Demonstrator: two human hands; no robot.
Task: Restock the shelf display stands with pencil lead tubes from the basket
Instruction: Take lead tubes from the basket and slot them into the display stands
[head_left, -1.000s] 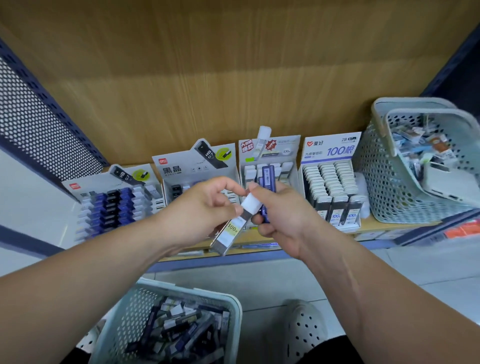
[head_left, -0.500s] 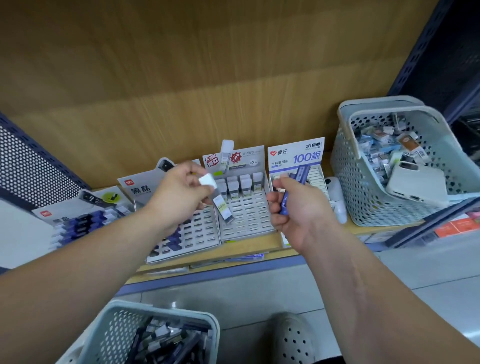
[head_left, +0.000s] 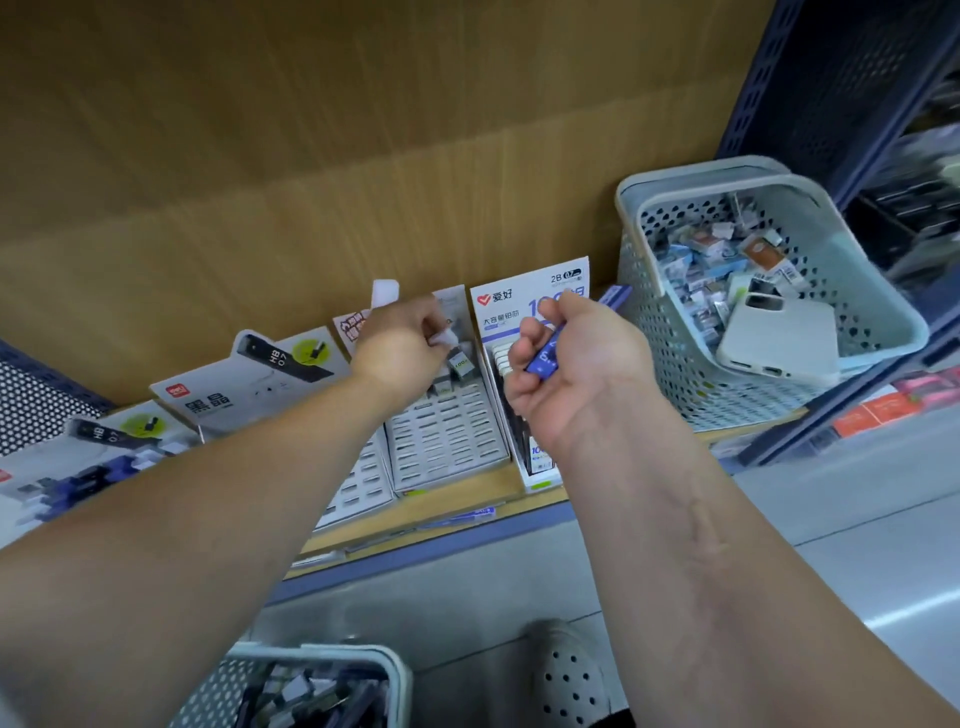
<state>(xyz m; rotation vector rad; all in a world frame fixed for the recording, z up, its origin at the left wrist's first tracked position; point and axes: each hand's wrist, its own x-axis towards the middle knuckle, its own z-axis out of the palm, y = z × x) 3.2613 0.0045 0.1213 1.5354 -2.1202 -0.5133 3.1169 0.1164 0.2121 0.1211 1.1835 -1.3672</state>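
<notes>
White-capped tube (head_left: 458, 364) is pinched at cap by left grip (head_left: 400, 348); blue tube (head_left: 543, 359) clamped in right grip (head_left: 576, 374); judged light, stiff, slick.

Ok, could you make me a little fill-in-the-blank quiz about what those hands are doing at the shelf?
1. The left hand pinches a tube whose cap is ___.
2. The right hand grips a second tube coloured ___.
3. The phone lies in the basket at the ___ end of the shelf.
Missing words: white; blue; right.
</notes>
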